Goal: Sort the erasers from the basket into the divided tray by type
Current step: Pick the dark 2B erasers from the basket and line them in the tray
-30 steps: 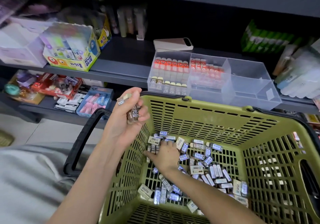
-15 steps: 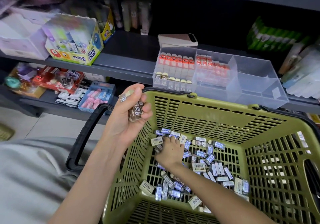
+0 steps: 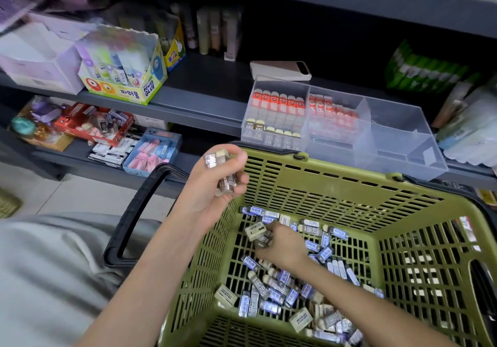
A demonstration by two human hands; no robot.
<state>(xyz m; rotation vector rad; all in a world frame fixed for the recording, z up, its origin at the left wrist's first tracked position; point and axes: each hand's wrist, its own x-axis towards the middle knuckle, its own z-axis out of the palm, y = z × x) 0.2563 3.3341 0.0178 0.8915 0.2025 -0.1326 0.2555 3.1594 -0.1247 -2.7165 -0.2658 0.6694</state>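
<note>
Here, left hand gripping erasers, long axes roughly upright

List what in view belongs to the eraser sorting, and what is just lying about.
Job: green basket, loose erasers, divided tray, left hand gripping 2B erasers, right hand pinching one.
Lying about: glue box, phone, pink eraser box, red box.

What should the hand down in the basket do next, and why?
Probably the right hand should lift the eraser it pinches up to the left hand, which grips a bunch of brown 2B erasers. It sits low in the green basket among loose ones, so a handover seems next.
</note>
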